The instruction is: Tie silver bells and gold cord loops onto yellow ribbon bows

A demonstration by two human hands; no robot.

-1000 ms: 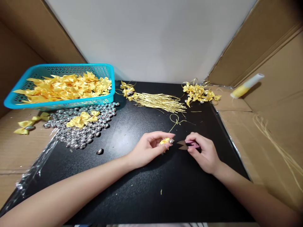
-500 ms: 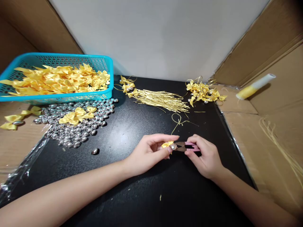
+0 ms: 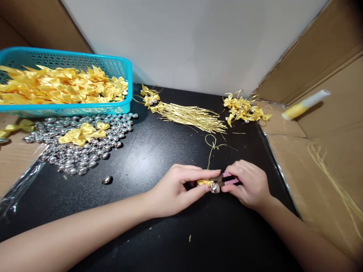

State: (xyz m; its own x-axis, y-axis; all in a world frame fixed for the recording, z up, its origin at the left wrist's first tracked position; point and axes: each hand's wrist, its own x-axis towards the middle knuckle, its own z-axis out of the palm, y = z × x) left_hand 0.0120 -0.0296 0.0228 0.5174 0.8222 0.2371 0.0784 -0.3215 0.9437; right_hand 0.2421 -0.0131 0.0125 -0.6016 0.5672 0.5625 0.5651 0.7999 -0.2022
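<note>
My left hand [image 3: 177,189] pinches a small yellow ribbon bow [image 3: 204,182] with a silver bead [image 3: 214,187] at its tip, low over the black mat [image 3: 159,234]. My right hand [image 3: 249,184] grips pink-handled thread snips [image 3: 227,178], whose blades meet the bow between the two hands. A gold cord [image 3: 211,145] with a loop trails from the bow toward the back.
A turquoise basket [image 3: 70,109] of yellow bows stands back left, above a heap of silver beads [image 3: 76,149] with bows on it. Gold wire strands [image 3: 193,117] and finished bows [image 3: 244,109] lie at the back. Cardboard walls [image 3: 326,124] flank the mat; a tube [image 3: 304,104] lies right.
The snips have closed in on the bow and both hands have drawn together and slightly nearer me. The view has shifted a little to the right.
</note>
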